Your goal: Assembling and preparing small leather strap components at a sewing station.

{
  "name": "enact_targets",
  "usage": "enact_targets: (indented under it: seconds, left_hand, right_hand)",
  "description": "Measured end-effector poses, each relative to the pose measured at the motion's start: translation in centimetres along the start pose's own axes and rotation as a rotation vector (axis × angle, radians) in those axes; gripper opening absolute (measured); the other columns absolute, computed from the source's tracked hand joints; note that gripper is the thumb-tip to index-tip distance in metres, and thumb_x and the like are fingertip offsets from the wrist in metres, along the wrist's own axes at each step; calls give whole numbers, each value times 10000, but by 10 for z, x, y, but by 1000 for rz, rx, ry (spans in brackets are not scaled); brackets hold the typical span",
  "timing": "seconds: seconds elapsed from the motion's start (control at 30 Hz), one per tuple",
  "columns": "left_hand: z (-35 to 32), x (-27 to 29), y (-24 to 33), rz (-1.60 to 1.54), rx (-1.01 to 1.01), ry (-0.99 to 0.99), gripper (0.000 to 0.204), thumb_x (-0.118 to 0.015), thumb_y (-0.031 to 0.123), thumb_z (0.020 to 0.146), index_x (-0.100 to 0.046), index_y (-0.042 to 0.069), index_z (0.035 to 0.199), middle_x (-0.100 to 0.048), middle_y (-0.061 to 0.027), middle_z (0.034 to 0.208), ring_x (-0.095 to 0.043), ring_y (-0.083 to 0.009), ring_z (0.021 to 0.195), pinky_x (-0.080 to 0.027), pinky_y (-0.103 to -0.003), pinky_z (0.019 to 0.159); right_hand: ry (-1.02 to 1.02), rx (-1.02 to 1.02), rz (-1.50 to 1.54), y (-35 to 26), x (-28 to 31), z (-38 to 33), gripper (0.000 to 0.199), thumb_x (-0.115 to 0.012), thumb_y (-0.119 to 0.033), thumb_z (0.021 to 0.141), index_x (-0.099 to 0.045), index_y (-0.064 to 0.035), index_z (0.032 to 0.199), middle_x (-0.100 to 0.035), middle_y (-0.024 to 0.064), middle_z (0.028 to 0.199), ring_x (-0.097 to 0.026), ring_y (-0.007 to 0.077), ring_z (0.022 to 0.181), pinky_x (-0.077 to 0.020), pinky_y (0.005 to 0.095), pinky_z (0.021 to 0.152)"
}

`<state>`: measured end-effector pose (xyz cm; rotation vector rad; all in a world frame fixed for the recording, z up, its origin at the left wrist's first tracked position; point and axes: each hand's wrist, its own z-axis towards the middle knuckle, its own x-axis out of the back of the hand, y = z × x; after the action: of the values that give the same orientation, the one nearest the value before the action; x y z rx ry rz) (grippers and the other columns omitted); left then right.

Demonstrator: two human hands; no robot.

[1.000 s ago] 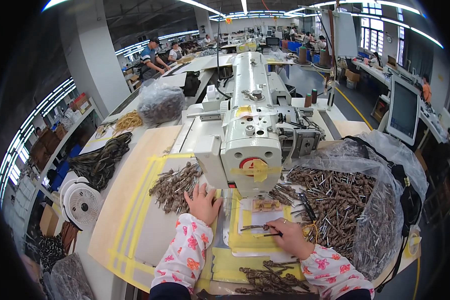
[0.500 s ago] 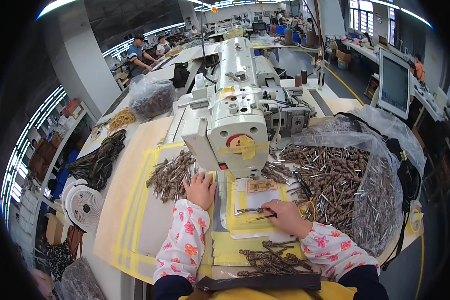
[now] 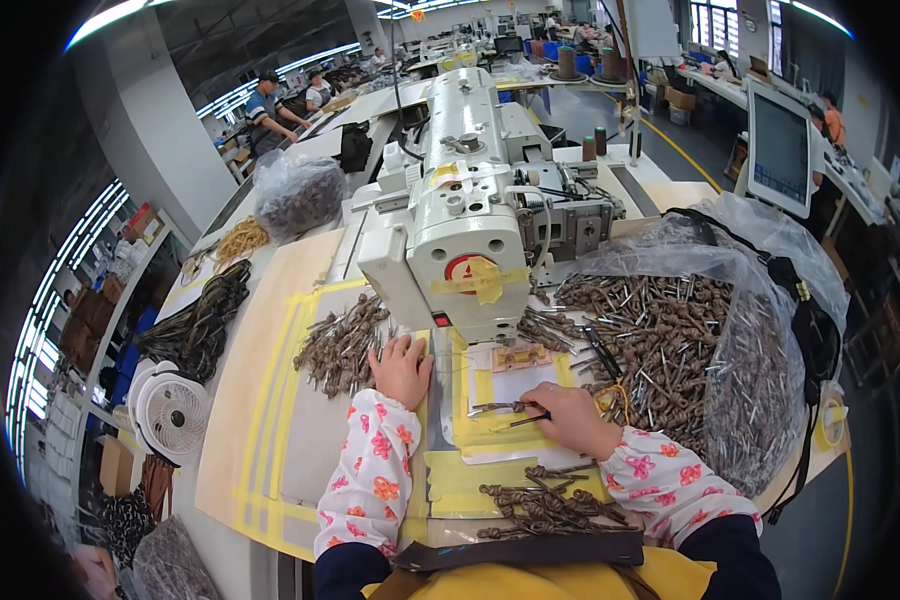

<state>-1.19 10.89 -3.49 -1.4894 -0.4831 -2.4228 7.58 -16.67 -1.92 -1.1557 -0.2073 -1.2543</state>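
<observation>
My right hand (image 3: 576, 419) is closed over the yellow-taped work plate (image 3: 485, 452). Between its thumb and fingers it pinches a knotted brown cord (image 3: 500, 407), which points left, and a thin dark pointed tool (image 3: 528, 421) sticks out beside it. My left hand (image 3: 402, 373) lies palm down with its fingers spread, left of the plate and in front of the sewing machine (image 3: 470, 245). Its fingertips are next to a pile of knotted cords (image 3: 340, 350) with pale tips. Another small heap of knotted cords (image 3: 545, 505) lies near my body.
A big clear plastic bag (image 3: 760, 420) of knotted cords spreads out on the right, with black tweezers (image 3: 602, 353) at its edge. A white fan (image 3: 173, 415) stands at the left. Behind on the right is a screen (image 3: 780, 147). Co-workers (image 3: 270, 115) are at the far left.
The whole view has shifted slightly. My hands stay at nearly the same places on the table, and the right one still pinches the knotted cord and the dark tool.
</observation>
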Motion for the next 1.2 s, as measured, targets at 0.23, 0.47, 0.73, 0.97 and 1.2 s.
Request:
enact_targets:
  seconds: [0.23,0.47,0.73,0.97,1.2]
  left_hand:
    - [1,-1,-2,13,-4,-12,349,-588,287,814,-584,137,1129,-545,-94,1193,-450,-262,1166,-232,-599,980]
    - [5,-2,3,-16,22,56,381,-591,211,818,-541,138,1189,-532,-82,1186,-469,-255,1134,-244,-549,996]
    - [3,-2,0,-9,11,42,364,-604,217,812,-558,127,1162,-518,-105,1193,-453,-270,1151,-248,-551,994]
    - [-12,24,28,-26,-253,166,328,-622,185,776,-585,54,1074,-549,-121,1133,-485,-304,1098,-292,-496,974]
    - [-40,32,79,-560,-571,-116,199,-638,71,745,-626,49,943,-579,-98,999,-545,-278,927,-411,-380,835]
  right_hand:
    - [-10,31,-30,1,-1,0,102,-610,-143,762,-626,-109,856,-586,30,815,-598,247,654,-478,352,563]
    - [-20,26,-53,1,-1,-1,118,-622,-165,761,-630,-114,867,-584,26,818,-600,243,653,-479,349,561]
    - [-30,19,-55,-1,-1,-1,130,-614,-184,774,-638,-117,882,-590,18,833,-602,240,667,-480,348,574]
    - [-54,7,-46,-1,-2,-1,132,-612,-178,771,-637,-118,886,-590,20,837,-603,240,675,-481,352,584]
    - [-36,19,-57,1,3,-1,134,-615,-164,760,-628,-122,887,-580,18,833,-604,231,671,-481,347,576]
